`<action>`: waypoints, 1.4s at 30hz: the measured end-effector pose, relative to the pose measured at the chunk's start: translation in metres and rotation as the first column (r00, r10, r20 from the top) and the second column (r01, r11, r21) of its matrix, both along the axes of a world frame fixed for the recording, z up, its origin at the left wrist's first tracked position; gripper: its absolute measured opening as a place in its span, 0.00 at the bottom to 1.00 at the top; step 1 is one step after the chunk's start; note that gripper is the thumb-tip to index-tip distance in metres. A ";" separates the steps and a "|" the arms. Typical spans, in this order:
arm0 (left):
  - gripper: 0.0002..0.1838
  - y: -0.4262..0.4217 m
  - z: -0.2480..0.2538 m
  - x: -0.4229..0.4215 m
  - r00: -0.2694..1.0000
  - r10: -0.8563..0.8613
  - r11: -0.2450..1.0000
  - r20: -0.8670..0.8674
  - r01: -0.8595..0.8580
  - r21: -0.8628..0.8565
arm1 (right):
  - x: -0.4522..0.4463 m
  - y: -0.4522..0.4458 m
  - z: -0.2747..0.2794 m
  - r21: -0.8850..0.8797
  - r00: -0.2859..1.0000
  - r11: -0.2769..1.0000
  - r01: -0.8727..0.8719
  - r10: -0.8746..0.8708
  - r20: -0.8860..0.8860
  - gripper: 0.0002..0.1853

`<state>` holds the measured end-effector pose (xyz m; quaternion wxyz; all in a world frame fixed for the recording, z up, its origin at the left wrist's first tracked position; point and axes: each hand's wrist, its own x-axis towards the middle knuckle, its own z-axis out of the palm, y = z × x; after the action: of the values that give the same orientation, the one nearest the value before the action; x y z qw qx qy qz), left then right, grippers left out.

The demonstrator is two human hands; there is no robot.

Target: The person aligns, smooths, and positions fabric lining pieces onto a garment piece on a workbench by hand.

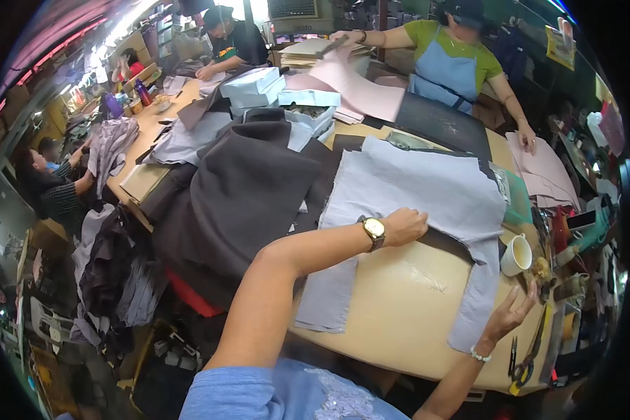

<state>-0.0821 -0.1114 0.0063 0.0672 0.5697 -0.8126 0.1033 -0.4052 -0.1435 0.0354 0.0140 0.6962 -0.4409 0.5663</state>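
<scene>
From where I stand, pale grey cloth, likely light, limp and best held by its edges, reaches toward the tabletop's near edge, left hand curled over it, grip unclear, right hand spread, empty, by the right edge.

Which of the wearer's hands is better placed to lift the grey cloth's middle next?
Left, probably: the left hand is at the grey cloth, around its middle; the right hand is farther right, near the white mug.
</scene>
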 end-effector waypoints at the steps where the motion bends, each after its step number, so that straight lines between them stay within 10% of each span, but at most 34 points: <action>1: 0.05 0.002 0.010 0.003 1.000 -0.002 0.999 -0.021 0.001 -0.042 | 0.006 0.010 0.006 0.011 1.000 1.000 -0.029 0.029 0.007 0.20; 6: 0.04 0.017 0.121 0.036 0.968 0.056 0.976 -0.243 -0.104 -0.191 | 0.027 0.064 0.008 -0.052 0.993 0.993 -0.104 0.100 -0.062 0.23; 15: 0.23 0.042 0.327 0.238 0.687 0.676 0.676 -0.266 -0.722 -0.145 | 0.048 0.185 -0.056 0.422 0.902 0.824 -0.377 0.430 -0.035 0.34; 17: 0.29 0.063 0.328 0.312 0.606 0.360 0.778 -0.710 -0.614 -0.129 | 0.057 0.187 -0.043 0.435 0.905 0.845 -0.312 0.403 -0.135 0.32; 19: 0.13 0.057 0.361 0.346 0.564 0.679 0.264 -0.469 -0.784 -0.562 | 0.066 0.184 -0.040 0.489 0.915 0.841 -0.231 0.360 -0.185 0.32; 20: 0.16 0.070 0.365 0.341 0.527 0.284 0.378 -0.801 -0.830 -0.411 | 0.068 0.182 -0.040 0.506 0.913 0.835 -0.214 0.355 -0.200 0.32; 23: 0.20 0.093 0.340 0.406 0.743 0.278 0.420 -0.609 -0.664 -0.618 | 0.068 0.183 -0.046 0.511 0.898 0.837 -0.198 0.363 -0.248 0.33; 24: 0.26 0.106 0.333 0.390 0.580 0.539 0.340 -0.611 -0.813 -0.473 | 0.066 0.184 -0.048 0.507 0.889 0.837 -0.205 0.376 -0.262 0.33; 25: 0.21 0.111 0.296 0.466 0.860 0.510 0.405 -0.013 -0.254 -0.879 | 0.065 0.183 -0.050 0.502 0.880 0.838 -0.211 0.386 -0.275 0.33; 29: 0.26 0.171 0.186 0.483 0.514 0.749 0.436 -0.417 -0.857 -0.273 | 0.059 0.182 -0.056 0.460 0.840 0.856 -0.236 0.417 -0.346 0.33; 34: 0.50 0.295 0.056 0.452 -0.234 0.893 -0.246 -0.384 -0.969 0.019 | 0.062 0.184 -0.064 0.557 0.910 0.760 -0.334 0.413 -0.018 0.34; 36: 0.39 0.332 0.020 0.442 -0.289 0.940 -0.283 -0.180 -0.957 0.059 | 0.062 0.187 -0.052 0.574 0.900 0.787 -0.225 0.394 -0.186 0.34; 42: 0.18 0.357 0.047 0.439 -0.100 0.939 -0.151 -0.330 -0.979 -0.134 | 0.061 0.189 -0.044 0.547 0.862 0.833 -0.081 0.335 -0.381 0.35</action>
<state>0.3566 0.2459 0.0529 0.1128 0.9649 -0.0845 0.2216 -0.3442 0.0459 -0.0089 -0.1312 0.8334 -0.4783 0.2438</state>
